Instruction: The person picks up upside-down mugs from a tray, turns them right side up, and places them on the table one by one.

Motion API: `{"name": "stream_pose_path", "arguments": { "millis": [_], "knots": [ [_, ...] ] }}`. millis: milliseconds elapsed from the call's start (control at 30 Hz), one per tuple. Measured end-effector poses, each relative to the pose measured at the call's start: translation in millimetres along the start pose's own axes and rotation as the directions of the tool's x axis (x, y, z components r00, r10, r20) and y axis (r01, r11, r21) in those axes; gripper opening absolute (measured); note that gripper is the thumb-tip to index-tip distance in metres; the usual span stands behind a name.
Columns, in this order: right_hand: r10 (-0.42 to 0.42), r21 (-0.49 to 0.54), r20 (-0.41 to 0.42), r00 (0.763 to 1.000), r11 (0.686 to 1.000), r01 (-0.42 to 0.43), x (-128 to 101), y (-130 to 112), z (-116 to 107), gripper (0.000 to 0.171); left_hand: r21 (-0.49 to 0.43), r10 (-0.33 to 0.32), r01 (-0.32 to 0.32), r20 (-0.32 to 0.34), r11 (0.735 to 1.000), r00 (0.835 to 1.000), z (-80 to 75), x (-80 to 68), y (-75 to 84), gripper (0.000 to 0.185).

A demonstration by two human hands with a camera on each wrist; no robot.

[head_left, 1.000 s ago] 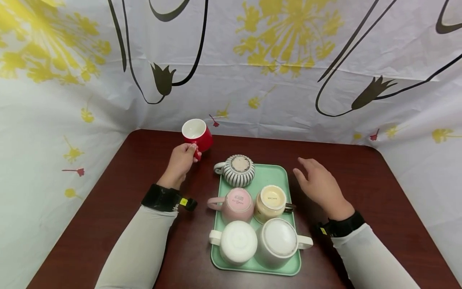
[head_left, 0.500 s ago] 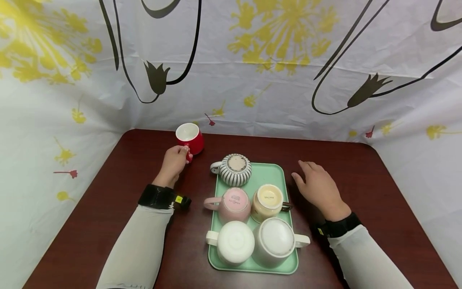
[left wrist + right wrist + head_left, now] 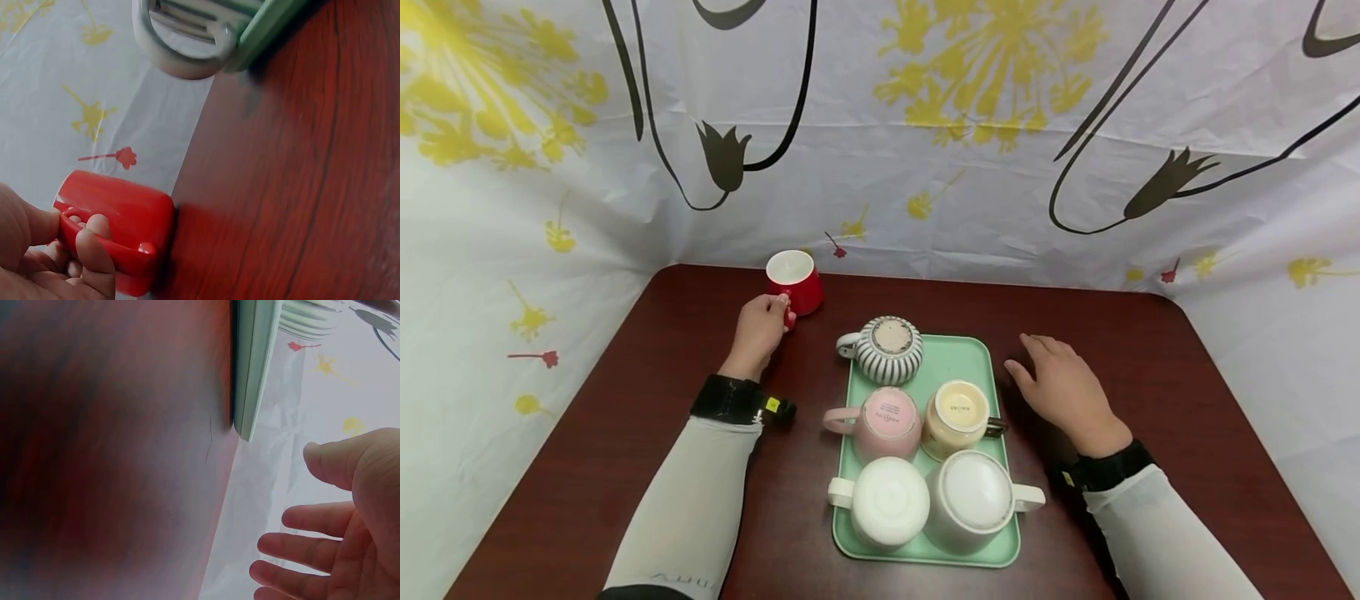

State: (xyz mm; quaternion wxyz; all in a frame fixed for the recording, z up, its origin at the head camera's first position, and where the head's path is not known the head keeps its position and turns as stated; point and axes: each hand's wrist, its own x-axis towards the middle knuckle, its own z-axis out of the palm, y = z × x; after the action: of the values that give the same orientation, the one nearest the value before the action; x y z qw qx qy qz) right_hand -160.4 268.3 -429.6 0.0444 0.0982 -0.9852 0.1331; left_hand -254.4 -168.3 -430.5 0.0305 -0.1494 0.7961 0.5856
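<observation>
A red mug point(image 3: 806, 292) with a white inside stands upright on the table at the back left. My left hand point(image 3: 758, 332) grips its handle; in the left wrist view the thumb and fingers wrap the red handle point(image 3: 106, 247). Beside the right edge of the green tray point(image 3: 958, 358), my right hand point(image 3: 1066, 392) is held with loose fingers and nothing in them. Upside down on the tray sit a striped cup point(image 3: 891, 354), a pink mug point(image 3: 889, 423), a cream mug point(image 3: 957, 421), a white mug point(image 3: 891, 504) and a larger white mug point(image 3: 976, 500).
The dark wooden table point(image 3: 625, 433) reaches a patterned white cloth point(image 3: 880, 167) at the back and sides. Several mug handles stick out past the tray's edges. The striped cup sits at the tray's back left corner, near the red mug.
In the head view the red mug and left hand have shifted slightly left, then settled, while the whole scene shifted a little too. The left hand keeps its grip; the right hand stays beside the tray.
</observation>
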Motion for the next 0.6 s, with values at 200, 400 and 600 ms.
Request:
{"name": "stream_pose_path", "arguments": {
  "millis": [200,400,600],
  "knots": [
    [-0.007,0.008,0.004,1.000,1.000,0.007,0.0,-1.2,-1.6,0.059,-0.005,0.007,-0.007,-0.002,1.000,1.000,-1.9,0.3,0.4,0.040],
    [-0.002,0.014,0.023,1.000,1.000,0.002,0.7,-1.2,-2.2,0.059,0.021,0.028,-0.028,-0.016,0.999,0.999,-2.4,-0.5,-0.2,0.039],
    [0.004,0.012,0.036,0.999,1.000,-0.004,0.8,-1.9,-2.3,0.059,0.204,0.107,-0.094,-0.058,0.975,0.993,-7.0,-3.5,-1.0,0.041]
  ]
}}
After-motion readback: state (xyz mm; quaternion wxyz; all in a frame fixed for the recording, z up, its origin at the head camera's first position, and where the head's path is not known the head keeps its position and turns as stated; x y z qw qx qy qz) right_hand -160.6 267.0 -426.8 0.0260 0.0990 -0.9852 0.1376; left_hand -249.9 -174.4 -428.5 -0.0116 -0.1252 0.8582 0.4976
